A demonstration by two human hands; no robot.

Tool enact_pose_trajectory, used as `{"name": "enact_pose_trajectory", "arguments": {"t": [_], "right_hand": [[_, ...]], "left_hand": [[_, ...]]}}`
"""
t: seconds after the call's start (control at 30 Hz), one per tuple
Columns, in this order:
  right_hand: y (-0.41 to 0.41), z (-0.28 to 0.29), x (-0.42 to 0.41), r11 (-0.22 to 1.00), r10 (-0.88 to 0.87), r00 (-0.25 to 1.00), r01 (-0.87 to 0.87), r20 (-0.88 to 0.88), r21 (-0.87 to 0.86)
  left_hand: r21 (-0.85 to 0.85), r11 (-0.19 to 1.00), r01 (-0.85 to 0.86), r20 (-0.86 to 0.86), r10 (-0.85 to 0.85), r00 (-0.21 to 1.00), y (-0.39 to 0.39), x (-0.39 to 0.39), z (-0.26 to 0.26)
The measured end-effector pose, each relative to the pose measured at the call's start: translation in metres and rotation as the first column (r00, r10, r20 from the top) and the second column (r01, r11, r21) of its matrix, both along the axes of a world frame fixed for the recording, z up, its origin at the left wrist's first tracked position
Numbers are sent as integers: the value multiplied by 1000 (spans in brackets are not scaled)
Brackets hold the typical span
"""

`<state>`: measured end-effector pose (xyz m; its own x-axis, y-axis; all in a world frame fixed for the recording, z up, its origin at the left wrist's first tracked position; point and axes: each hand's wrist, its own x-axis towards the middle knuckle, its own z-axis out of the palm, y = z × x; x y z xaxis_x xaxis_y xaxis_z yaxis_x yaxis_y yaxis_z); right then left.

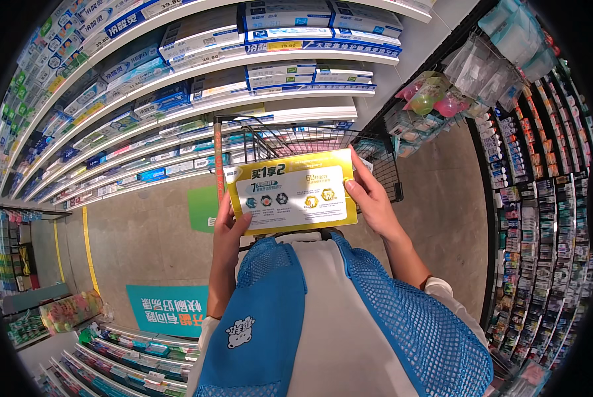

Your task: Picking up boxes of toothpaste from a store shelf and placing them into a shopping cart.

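Note:
A flat yellow and white toothpaste box (291, 191), bearing printed writing and small round pictures, is held level in front of my body. My left hand (230, 223) grips its left end, with the thumb on the upper face. At the opposite end, my right hand (371, 196) has its thumb on the box's edge and its fingers behind. Just beyond the box is a black wire shopping cart (321, 134), partly hidden by it. The undersides of the box and most of the fingertips are out of sight.
Shelves of boxed toothpaste (202, 59) stand ahead and to the left. Bagged goods hang from a rack (425, 99) at the upper right, near the cart. Another stocked shelf (535, 238) lines the right side. Lower left are more shelves (132, 357) and a teal floor sign (170, 310).

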<state>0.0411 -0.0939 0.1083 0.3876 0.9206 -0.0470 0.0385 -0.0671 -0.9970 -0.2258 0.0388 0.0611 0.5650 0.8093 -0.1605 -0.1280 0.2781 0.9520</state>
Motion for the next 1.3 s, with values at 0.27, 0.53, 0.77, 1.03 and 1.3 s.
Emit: {"name": "enact_pose_trajectory", "arguments": {"t": [0.27, 0.53, 0.77, 1.03, 1.3], "right_hand": [[1, 1, -1, 1000, -1, 1000, 1, -21, 8], [2, -1, 0, 1000, -3, 1000, 4, -24, 17], [2, -2, 0, 1000, -3, 1000, 3, -30, 16], [1, -1, 0, 1000, 0, 1000, 0, -28, 17], [-1, -4, 0, 1000, -4, 999, 4, -49, -1]], "left_hand": [[-4, 1000, -22, 1, 22, 1000, 2, 0, -2], [-1, 1000, -17, 11, 17, 1000, 3, 0, 2], [-13, 1000, -16, 11, 16, 1000, 3, 0, 1], [-14, 1000, -9, 17, 9, 1000, 2, 0, 1], [-18, 1000, -8, 21, 8, 1000, 0, 1, 0]]}}
